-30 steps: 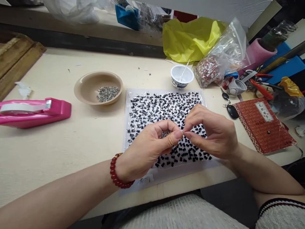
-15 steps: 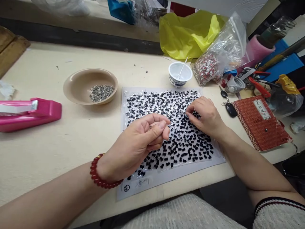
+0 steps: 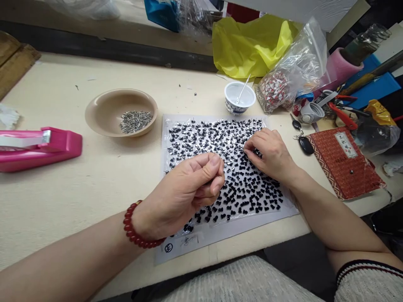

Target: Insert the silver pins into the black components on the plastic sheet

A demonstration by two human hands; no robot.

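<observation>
The left hand [image 3: 184, 191] is curled closed, contents hidden, while the right hand [image 3: 269, 152] is nearly closed, any pinch indiscernible, over glossy two-lobed black pieces [image 3: 232, 194] scattered on a white sheet [image 3: 226, 231] at frame centre

Pale tbl [image 3: 63, 197], dark strip [image 3: 103, 49] along back edge, beige ledge [image 3: 132, 31] bhd, white panel [image 3: 283, 10] upper R; dark area [image 3: 292, 262] below tbl

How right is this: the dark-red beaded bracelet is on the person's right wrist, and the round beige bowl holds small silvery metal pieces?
The dark-red beaded bracelet circles the wrist of the left hand, not the right hand, as the head view shows. The round beige bowl does hold small silvery metal pieces.
</observation>
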